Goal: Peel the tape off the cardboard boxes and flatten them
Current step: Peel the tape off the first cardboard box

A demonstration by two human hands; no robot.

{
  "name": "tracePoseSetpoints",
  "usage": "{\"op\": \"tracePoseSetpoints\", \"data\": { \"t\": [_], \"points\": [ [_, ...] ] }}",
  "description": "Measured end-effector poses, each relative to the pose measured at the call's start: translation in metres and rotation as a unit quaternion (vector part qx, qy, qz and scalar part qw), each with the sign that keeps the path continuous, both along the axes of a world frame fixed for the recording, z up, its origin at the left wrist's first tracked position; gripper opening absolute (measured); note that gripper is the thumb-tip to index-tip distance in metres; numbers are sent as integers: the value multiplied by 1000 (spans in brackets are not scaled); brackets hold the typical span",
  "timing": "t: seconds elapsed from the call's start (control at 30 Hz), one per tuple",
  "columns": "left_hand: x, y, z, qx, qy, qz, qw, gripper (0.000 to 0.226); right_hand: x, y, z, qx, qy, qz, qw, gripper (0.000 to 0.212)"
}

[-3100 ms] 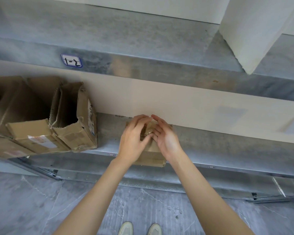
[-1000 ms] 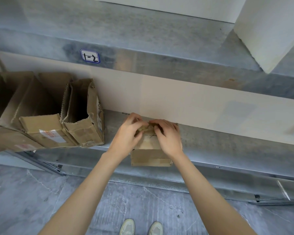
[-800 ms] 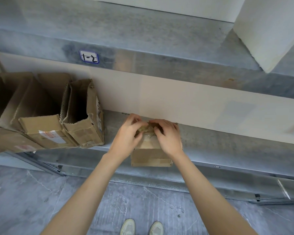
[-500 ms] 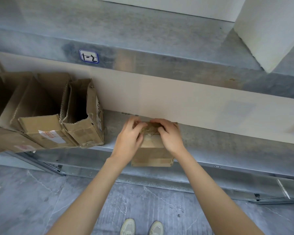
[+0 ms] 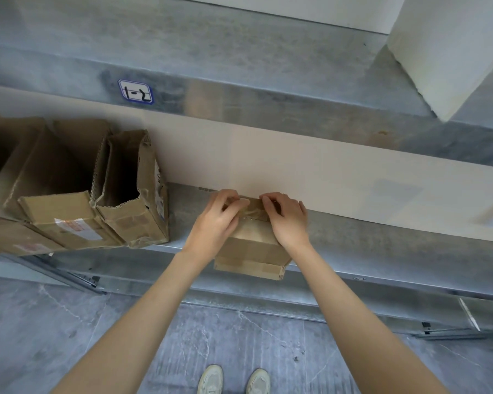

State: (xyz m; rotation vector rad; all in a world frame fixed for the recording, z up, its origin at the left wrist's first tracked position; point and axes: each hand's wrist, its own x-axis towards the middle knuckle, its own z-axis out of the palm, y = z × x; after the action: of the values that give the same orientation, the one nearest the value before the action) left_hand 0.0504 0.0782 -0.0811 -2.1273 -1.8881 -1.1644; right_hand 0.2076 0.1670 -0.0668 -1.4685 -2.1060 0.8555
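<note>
- One small cardboard box [image 5: 251,251] sits at the shelf [image 5: 382,245] front edge, I note.
- left hand [image 5: 214,226]: fingers [image 5: 234,207] pinching crinkled tape [image 5: 252,213] on its top.
- right hand [image 5: 289,220]: fingers [image 5: 269,199] curled over the same top.

Metal shelf [image 5: 382,240]: small taped box [image 5: 251,251] at front edge; open boxes [image 5: 131,200] left.

Left hand [image 5: 215,226] is moving back up from the small box's [image 5: 251,251] side to its top, and right hand [image 5: 289,220] is edging right, so crumpled tape [image 5: 252,213] is showing between the fingertips.
</note>
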Motion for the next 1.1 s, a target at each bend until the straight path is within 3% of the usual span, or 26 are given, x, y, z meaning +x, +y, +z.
{"op": "tracePoseSetpoints", "data": {
  "t": [0.13, 0.27, 0.57, 0.77, 1.1],
  "points": [
    [-1, -4, -2, -14, 35, -2, 999, 32, -1, -2, 1, 4, -70, 26, 997, 26],
    [-2, -6, 3, -38, 51, -9, 998, 31, 5, 2, 2, -2, -77, 73, 994, 33],
    [0, -10, 5, -47, -30, 1, 998, 28, 7, 4, 0, 15, -95, 98, 991, 39],
    [-31, -30, 2, -35, -70, 47, 996, 41, 5, 4, 0, 18, -111, 91, 989, 40],
    [-37, -27, 12, 7, 49, 102, 993, 53, 5, -2, 0, 58, -142, 111, 982, 48]
  ]
}}
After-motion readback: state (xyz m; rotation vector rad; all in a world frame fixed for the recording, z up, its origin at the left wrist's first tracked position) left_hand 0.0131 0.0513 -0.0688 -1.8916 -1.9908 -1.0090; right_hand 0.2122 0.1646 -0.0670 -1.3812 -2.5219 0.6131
